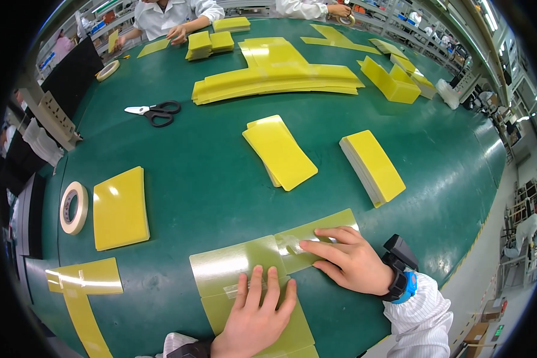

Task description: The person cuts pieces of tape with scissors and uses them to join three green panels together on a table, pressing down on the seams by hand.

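Note:
My left hand (pixel 253 319) lies flat with its fingers spread, over the seam between a glossy yellow sheet (pixel 218 262) and another yellow sheet (pixel 301 325) nearer to me. A small clear strip (pixel 235 290) crosses that seam beside its fingertips. To the right, a third yellow sheet (pixel 298 235) meets the first edge to edge. On this one rest the fingertips of my right hand (pixel 355 259), fingers apart; its thumb is near the sheet's lower edge. Neither hand grips anything that I can see.
Around lie a tape roll (pixel 67 209), yellow sheet stacks (pixel 122 209) (pixel 280 152) (pixel 373 167), a T-shaped yellow piece (pixel 95 280) and black-handled scissors (pixel 161 113). Beyond are a pile of larger T-shaped pieces (pixel 274 80) and a folded yellow piece (pixel 394 86). A co-worker's hand (pixel 177 34) handles sheets across the green table (pixel 191 149).

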`<state>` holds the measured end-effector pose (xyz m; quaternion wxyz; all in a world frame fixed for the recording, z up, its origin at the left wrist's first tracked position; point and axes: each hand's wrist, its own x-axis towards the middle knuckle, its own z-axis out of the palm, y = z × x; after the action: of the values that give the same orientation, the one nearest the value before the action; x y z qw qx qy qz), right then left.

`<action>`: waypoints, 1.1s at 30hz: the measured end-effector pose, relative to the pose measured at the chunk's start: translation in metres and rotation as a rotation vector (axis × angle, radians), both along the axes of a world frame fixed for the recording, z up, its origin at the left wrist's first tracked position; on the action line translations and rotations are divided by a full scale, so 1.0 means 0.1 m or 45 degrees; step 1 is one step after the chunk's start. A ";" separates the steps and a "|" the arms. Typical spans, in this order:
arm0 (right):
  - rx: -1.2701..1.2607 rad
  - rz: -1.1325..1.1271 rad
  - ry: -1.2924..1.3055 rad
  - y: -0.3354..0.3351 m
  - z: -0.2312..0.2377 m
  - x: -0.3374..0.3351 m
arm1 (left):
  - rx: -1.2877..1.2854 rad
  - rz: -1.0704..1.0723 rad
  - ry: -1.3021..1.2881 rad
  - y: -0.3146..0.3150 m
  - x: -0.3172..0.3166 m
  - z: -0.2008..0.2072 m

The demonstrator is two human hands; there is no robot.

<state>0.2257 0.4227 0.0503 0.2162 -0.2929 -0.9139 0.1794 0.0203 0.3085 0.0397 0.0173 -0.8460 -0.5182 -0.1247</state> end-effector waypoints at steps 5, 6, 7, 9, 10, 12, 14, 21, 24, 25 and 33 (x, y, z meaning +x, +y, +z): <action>-0.002 -0.001 -0.011 0.00 0.00 0.00 | 0.006 0.001 0.008 -0.01 0.00 0.00; -0.007 -0.002 -0.017 0.00 0.00 0.00 | 0.002 0.000 0.009 -0.01 0.00 0.01; -0.008 -0.001 -0.017 0.00 0.00 0.00 | -0.002 -0.001 0.010 -0.01 0.00 0.01; 0.012 0.025 -0.017 0.00 -0.01 -0.01 | -0.002 0.008 0.001 -0.01 0.00 0.01; 0.014 0.026 -0.018 0.00 0.00 -0.01 | -0.002 0.016 -0.008 -0.01 0.00 0.01; 0.056 0.033 -0.039 0.01 0.01 -0.02 | 0.073 0.000 -0.011 0.03 0.00 0.00; 0.049 0.032 -0.043 0.01 0.02 -0.02 | 0.148 -0.013 -0.016 0.03 0.00 -0.01; 0.025 -0.005 0.054 0.00 0.02 -0.09 | 0.081 -0.059 0.082 0.02 -0.06 -0.06; -0.022 0.131 -0.030 -0.03 -0.02 -0.19 | 0.090 -0.061 0.110 0.02 -0.06 -0.05; -0.063 0.149 -0.060 -0.05 -0.04 -0.21 | 0.095 -0.061 0.110 0.02 -0.06 -0.04; -0.066 0.141 -0.127 -0.06 -0.08 -0.24 | 0.104 -0.057 0.068 0.02 -0.06 -0.07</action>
<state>0.2015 0.4162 0.0424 0.1524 -0.2559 -0.9334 0.1999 0.0143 0.3106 0.0330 0.0629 -0.8589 -0.4930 -0.1236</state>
